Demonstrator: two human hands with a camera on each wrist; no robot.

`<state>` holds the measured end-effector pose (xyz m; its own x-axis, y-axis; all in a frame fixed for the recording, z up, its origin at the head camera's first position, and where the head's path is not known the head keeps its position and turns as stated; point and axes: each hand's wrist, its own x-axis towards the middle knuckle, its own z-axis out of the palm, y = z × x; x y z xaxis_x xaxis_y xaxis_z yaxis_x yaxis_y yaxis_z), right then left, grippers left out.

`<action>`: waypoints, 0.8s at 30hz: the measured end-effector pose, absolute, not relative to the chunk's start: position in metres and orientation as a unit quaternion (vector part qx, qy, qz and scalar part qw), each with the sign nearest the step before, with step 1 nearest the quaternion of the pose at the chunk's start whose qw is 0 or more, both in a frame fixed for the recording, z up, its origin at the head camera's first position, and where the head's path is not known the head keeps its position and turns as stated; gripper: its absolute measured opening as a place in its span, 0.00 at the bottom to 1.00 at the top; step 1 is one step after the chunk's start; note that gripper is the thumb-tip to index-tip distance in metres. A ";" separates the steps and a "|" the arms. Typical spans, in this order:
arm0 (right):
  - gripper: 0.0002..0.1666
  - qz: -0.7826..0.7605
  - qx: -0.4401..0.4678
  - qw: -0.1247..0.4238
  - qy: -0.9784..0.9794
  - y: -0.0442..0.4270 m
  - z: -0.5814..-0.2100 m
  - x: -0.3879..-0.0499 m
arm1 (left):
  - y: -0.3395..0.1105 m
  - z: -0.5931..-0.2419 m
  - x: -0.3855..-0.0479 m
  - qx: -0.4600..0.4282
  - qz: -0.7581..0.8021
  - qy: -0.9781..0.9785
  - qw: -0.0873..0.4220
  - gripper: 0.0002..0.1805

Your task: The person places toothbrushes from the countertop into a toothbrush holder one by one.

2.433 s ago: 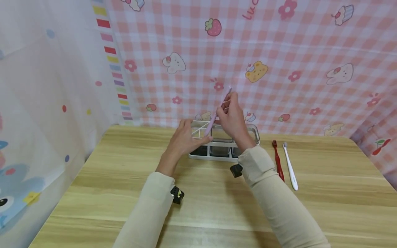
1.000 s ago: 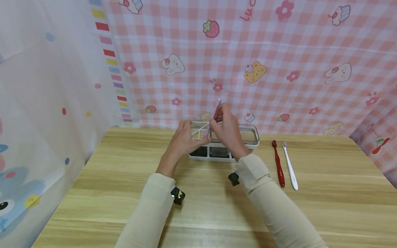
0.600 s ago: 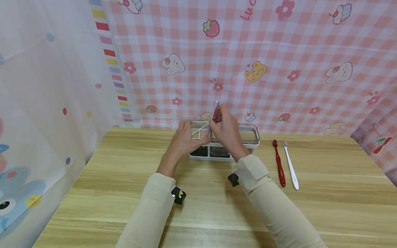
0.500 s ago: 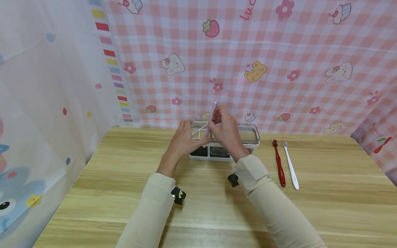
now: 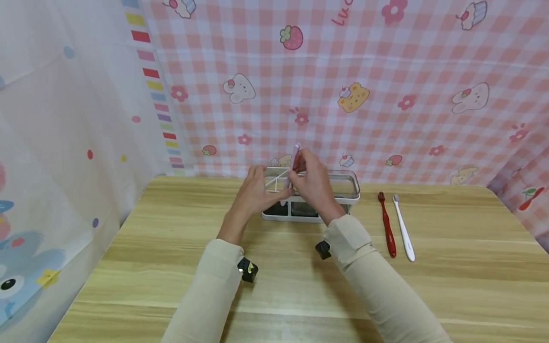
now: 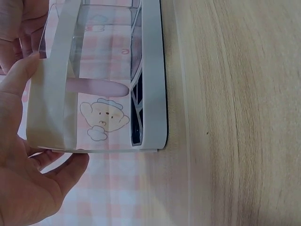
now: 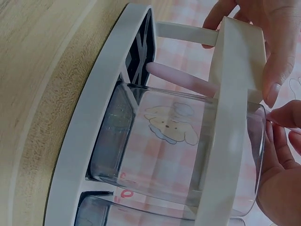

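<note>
My right hand (image 5: 313,178) pinches a light purple toothbrush (image 5: 296,153), head end up, over the left section of a white toothbrush holder (image 5: 296,218). The brush's handle (image 6: 99,87) passes down through the top frame, and its rounded end lies close to the dark bottom insert (image 7: 141,52); I cannot tell whether they touch. My left hand (image 5: 255,190) grips the holder's left end, thumb at the front of the top frame and fingers behind. In the right wrist view, a clear cup (image 7: 164,150) hangs in the section beside the handle.
To the right of the holder, a red toothbrush (image 5: 387,226) and a white toothbrush (image 5: 404,228) lie side by side on the wooden table (image 5: 171,247). A pink checked cloth (image 5: 266,119) hangs behind the table, and a pale curtain (image 5: 64,143) at the left.
My right hand has come down and slightly left, lowering the purple toothbrush into the holder's left section and turning it more upright. The left hand has stayed on the holder.
</note>
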<state>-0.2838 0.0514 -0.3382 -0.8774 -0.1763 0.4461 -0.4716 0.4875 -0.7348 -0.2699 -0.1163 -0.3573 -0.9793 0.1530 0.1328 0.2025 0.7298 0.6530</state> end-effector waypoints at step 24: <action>0.12 0.457 0.188 0.153 -0.856 0.056 -0.347 -0.284 | -0.117 -0.357 -0.269 -0.096 -0.365 -0.926 0.028 0.56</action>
